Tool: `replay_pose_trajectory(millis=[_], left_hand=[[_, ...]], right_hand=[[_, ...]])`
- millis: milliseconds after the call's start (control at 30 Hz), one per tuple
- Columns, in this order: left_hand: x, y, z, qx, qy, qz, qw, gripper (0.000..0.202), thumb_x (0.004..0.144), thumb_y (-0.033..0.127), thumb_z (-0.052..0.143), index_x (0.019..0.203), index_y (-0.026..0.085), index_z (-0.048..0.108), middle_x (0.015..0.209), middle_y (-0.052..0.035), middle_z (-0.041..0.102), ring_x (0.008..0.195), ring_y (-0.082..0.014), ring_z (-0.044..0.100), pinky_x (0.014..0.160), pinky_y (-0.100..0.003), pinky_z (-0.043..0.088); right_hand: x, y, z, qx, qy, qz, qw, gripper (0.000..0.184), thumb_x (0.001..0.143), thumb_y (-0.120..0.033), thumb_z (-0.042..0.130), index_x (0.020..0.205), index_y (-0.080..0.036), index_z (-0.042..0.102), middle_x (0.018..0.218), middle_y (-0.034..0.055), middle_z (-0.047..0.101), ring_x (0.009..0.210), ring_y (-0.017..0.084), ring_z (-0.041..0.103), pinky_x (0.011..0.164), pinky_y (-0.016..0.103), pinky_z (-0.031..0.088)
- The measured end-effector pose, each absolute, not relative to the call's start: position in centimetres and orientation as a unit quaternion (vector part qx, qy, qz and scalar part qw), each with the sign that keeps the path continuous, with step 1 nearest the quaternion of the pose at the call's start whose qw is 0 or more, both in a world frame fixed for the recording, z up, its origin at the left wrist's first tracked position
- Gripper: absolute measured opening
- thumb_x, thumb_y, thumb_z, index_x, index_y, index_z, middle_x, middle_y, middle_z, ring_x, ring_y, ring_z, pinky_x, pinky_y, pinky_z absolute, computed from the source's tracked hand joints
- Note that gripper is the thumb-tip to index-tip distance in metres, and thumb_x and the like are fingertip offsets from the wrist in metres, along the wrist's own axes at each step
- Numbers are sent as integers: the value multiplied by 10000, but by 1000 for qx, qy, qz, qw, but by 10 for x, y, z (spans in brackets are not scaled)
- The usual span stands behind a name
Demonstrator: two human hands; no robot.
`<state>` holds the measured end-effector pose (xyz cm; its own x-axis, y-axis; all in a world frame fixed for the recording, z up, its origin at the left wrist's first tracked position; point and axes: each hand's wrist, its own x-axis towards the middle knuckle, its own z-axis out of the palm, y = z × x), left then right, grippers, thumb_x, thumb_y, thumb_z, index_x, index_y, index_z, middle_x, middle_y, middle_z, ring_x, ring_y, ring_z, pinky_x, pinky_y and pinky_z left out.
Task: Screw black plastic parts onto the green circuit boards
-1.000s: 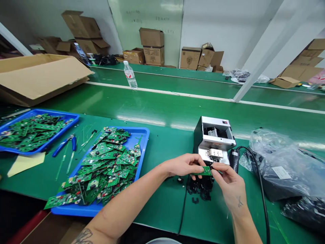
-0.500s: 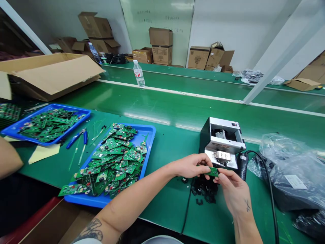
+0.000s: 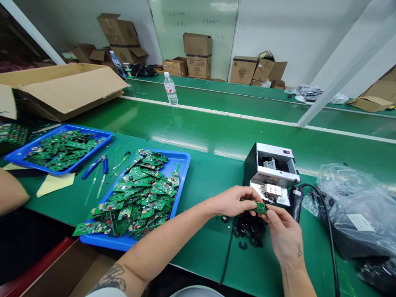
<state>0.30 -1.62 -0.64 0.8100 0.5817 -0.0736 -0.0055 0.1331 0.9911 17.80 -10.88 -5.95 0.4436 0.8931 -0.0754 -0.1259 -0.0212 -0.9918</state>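
- The person's left hand (image 3: 236,201) and right hand (image 3: 281,231) are close together, each pinching one end of a small green circuit board (image 3: 260,208) between fingers and thumb.
- The board is held in the air, just in front of a metal-cased bench machine (image 3: 272,169) and above a heap of small black plastic pieces (image 3: 250,229).
- It looks light, stiff and thin, but probably fragile where parts stand up from it. The safest hold seems to be along its bare edges.
- To the left, a blue tray (image 3: 183,173) holds a loose pile of similar green boards, and a second blue tray (image 3: 66,128) holds more beyond it.
- Blue-handled pliers (image 3: 98,167) lie between the trays.
- To the right sits a bulging clear plastic bag (image 3: 349,206).
- At the far left edge, a co-worker's forearm (image 3: 10,192) rests near the farther tray.
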Motion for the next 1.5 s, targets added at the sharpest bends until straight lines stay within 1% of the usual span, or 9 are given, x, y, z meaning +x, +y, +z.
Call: replay_pose_trajectory(millis=[200,467,733,833,933,1100,1267,1367,1500], left_hand=[[4,-16,-6,609,276,213,713,124,863,204,554,954,141,611,791,-27,639,702,-110,607,614,-213,410],[-6,-5,3,575,386,199,693,145,857,200,560,973,133,616,762,-24,643,689,-109,617,542,-200,365],[-10,11,-3,538,448,188,689,141,861,182,559,957,110,632,856,-67,699,668,-91,612,515,-200,370],[-8,10,-1,536,439,175,700,145,860,175,558,955,100,636,880,-84,710,659,-88,604,518,-206,387],[-6,8,2,531,439,168,705,130,863,164,551,946,96,625,857,-85,710,653,-86,600,524,-209,401],[-4,7,5,528,449,176,699,100,871,170,559,948,106,554,771,-76,704,613,-89,604,510,-209,394],[-3,4,7,543,467,180,675,120,854,233,597,870,124,552,745,-75,707,562,-85,583,477,-202,347],[-3,3,4,557,470,188,658,135,838,264,604,862,138,561,722,-63,708,538,-82,556,481,-197,328],[-3,3,-5,587,446,216,640,154,822,292,604,882,153,575,677,-32,692,512,-77,519,529,-201,368]], right_hand=[[177,-114,-62,-632,-377,350,579,316,726,-370,775,998,-210,758,877,54,751,815,213,695,823,333,553],[198,-123,-32,-720,-456,74,517,354,862,-452,588,1090,-220,728,930,79,729,839,247,680,849,375,509],[271,-96,-38,-896,-372,174,171,885,674,-748,574,1354,-182,543,1136,186,683,1050,498,599,893,677,419],[274,-85,-53,-878,-333,221,261,964,563,-725,671,1340,-171,537,1176,204,648,1131,512,549,993,703,320],[274,-84,-63,-841,-304,274,353,925,485,-647,738,1251,-156,569,1021,152,674,1041,419,607,989,601,403],[272,-99,-47,-688,-294,385,541,642,593,-574,696,1128,-243,573,826,-15,547,743,158,586,775,361,560],[260,-106,-6,-396,-245,498,732,413,597,-238,817,910,-262,549,739,-64,384,533,40,421,494,183,457],[246,-99,20,-365,-302,486,734,364,635,-330,828,874,-255,563,663,-73,412,419,36,355,415,206,370],[223,-81,56,-339,-405,397,750,521,667,-726,671,894,-258,632,543,-59,464,373,88,367,407,263,314]])
